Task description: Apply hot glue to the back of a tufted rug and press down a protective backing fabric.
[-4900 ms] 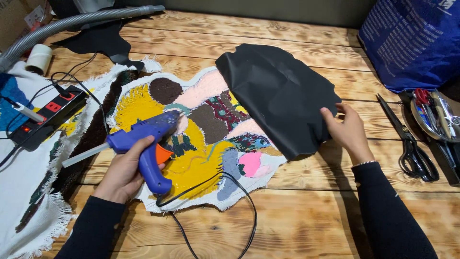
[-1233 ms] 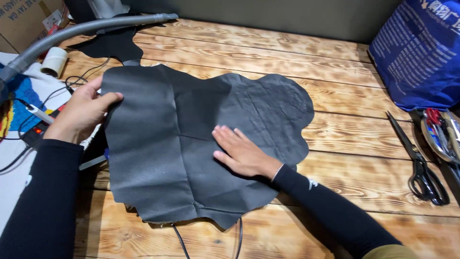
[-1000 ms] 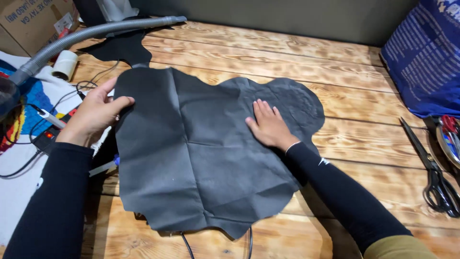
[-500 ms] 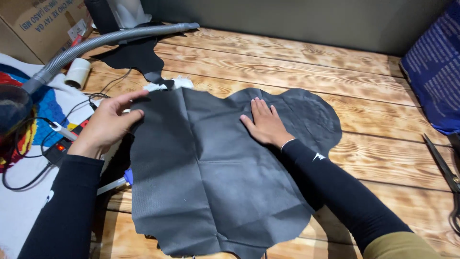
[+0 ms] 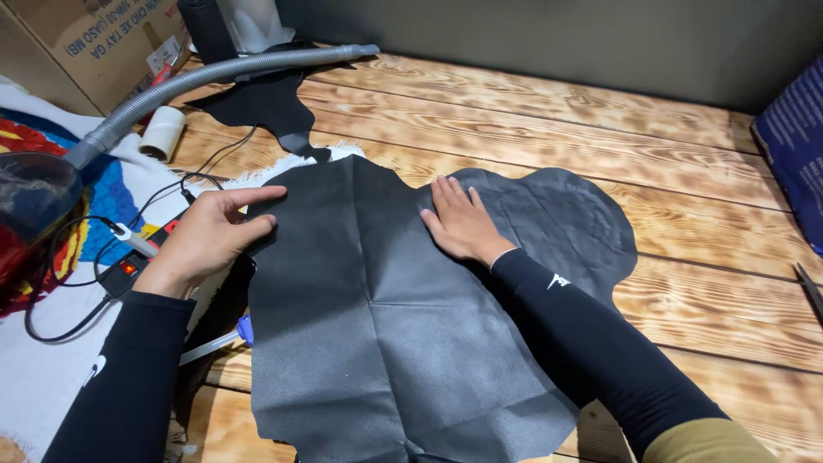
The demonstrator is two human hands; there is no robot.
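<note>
Hands: left hand [image 5: 208,236], right hand [image 5: 460,225] flat on black fabric sheet [image 5: 386,343]

Bare wooden table [image 5: 531,120] lies open behind and right of the black sheet [image 5: 386,326]; a hose [image 5: 214,73], tape roll [image 5: 161,133] and cables [image 5: 77,283] crowd the left.

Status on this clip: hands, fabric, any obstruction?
Left hand flat at the black fabric edge. Right hand pressing its middle. Fabric spread on the table, nothing on top.
</note>
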